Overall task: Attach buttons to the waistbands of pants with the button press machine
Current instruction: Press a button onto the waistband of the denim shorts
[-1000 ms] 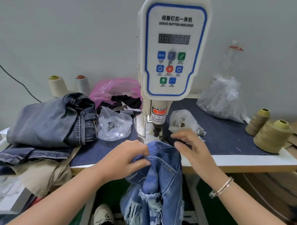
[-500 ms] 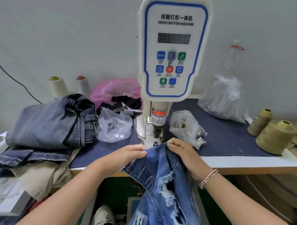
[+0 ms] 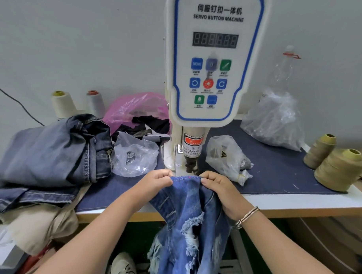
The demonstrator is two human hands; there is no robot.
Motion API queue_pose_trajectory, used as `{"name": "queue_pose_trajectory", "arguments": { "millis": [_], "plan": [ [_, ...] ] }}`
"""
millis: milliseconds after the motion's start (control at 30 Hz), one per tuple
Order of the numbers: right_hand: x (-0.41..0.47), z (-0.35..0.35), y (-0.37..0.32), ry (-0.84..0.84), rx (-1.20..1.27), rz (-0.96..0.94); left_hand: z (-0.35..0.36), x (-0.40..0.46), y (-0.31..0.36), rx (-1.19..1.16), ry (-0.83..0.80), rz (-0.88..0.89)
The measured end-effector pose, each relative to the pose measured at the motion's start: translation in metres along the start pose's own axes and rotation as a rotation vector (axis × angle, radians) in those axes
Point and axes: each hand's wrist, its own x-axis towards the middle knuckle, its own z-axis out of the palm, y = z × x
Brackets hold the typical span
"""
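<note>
Our left hand (image 3: pixel 157 181) pinches the top edge of the waistband (image 3: pixel 185 178) between thumb and curled fingers, and our right hand (image 3: pixel 219 188) grips the same edge a little further right, fingers folded over the denim. Between the two hands we hold the waistband stretched flat, just in front of the press head (image 3: pixel 190 163) of the button machine (image 3: pixel 216 59), with the band's far edge close below it; we cannot tell whether the cloth touches the die. The rest of the ripped blue jeans (image 3: pixel 191 235) hangs down over the near edge of the counter (image 3: pixel 301 202). A bracelet (image 3: pixel 247 215) sits on our right wrist.

Just right of the press head lies a small clear bag (image 3: pixel 228 155) with dark metal pieces inside, and left of it a second clear bag (image 3: pixel 135 157) with a few more. Further left we see a folded pile of grey-blue jeans (image 3: pixel 51 149), with beige cloth (image 3: pixel 39 223) under it spilling off the counter edge. Behind that pile stand two pale thread cones (image 3: pixel 62 104) and a pink bag (image 3: pixel 134 107). At the far right a large crumpled clear bag (image 3: pixel 274 121) rests by the wall, and two olive thread cones (image 3: pixel 339 170) sit near the right edge of the dark blue mat (image 3: pixel 279 170)
</note>
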Motion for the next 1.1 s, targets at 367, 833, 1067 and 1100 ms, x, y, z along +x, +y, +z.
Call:
{"name": "queue_pose_trajectory", "arguments": {
  "millis": [367, 833, 1067, 1100],
  "plan": [
    [0.000, -0.002, 0.006, 0.010, -0.018, -0.021, 0.007, -0.001, -0.008, -0.116, 0.015, 0.011],
    [0.000, -0.002, 0.007, -0.008, 0.011, -0.018, 0.009, -0.004, -0.010, -0.165, 0.020, 0.023],
    [-0.001, -0.004, 0.007, -0.018, -0.038, -0.028, 0.009, -0.005, -0.012, -0.153, 0.014, 0.017],
    [-0.002, -0.003, 0.006, -0.019, -0.042, -0.028, 0.008, -0.005, -0.011, -0.149, 0.015, 0.018]
  ]
}}
